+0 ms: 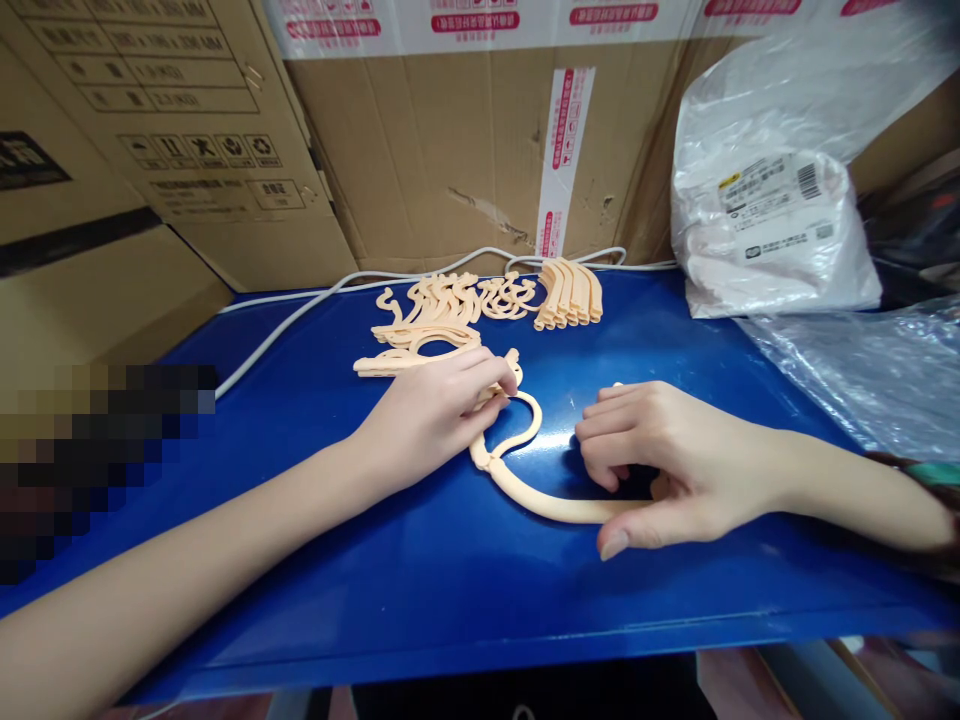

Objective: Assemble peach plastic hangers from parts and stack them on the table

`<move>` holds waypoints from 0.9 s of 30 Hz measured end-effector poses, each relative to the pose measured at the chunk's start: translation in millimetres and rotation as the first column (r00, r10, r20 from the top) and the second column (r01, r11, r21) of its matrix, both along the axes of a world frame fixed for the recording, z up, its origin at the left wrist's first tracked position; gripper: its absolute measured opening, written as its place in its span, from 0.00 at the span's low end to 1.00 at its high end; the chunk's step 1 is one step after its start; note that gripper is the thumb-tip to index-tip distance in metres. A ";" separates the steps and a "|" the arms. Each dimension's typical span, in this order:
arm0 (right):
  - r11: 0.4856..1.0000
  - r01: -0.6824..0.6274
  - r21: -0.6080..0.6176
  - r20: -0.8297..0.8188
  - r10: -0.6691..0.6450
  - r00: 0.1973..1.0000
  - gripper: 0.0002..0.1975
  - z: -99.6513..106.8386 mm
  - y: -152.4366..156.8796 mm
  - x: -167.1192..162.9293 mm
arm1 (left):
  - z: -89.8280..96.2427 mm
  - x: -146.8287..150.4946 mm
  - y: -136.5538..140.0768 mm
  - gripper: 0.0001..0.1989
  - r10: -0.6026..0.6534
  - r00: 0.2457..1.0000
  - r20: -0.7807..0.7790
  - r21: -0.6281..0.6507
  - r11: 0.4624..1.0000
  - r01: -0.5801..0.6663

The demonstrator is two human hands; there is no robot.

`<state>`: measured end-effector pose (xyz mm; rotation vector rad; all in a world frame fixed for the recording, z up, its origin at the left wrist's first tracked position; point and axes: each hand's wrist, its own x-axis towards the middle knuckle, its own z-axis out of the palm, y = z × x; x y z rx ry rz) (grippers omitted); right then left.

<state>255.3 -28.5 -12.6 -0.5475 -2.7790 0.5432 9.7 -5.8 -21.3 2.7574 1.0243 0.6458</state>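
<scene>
On the blue table lies a cream plastic clothes hanger, with a curved arm and a bent hook-like loop meeting at a joint. My left hand pinches its upper left part, thumb and forefinger together; the fingers cover what they grip. Over the right end of the curved arm rests my right hand, fingers curled behind it and thumb along the front. That end of the arm is hidden under the palm. Just beyond my left hand lie flat cream arm pieces.
Farther back sit several S-shaped cream hooks and a stack of curved cream arms. A white cable runs along the back. Cardboard boxes wall the rear and left. A white plastic bag and clear wrap occupy the right.
</scene>
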 end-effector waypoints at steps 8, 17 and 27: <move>0.919 0.114 0.378 0.106 -0.165 0.981 0.24 8.8 5.8 9.0 | 6.0 3.0 -7.9 0.11 0.174 0.982 -0.068 0.042 0.984 -0.172; 0.799 0.214 0.561 0.195 -0.379 0.905 0.26 11.3 0.5 11.5 | 13.9 9.5 -21.9 0.26 0.297 0.914 -0.276 0.002 0.951 -0.308; 0.963 0.087 0.255 0.190 -0.138 0.972 0.25 13.0 -7.7 0.2 | 11.0 10.3 -16.5 0.21 0.331 0.916 -0.225 -0.063 0.933 -0.353</move>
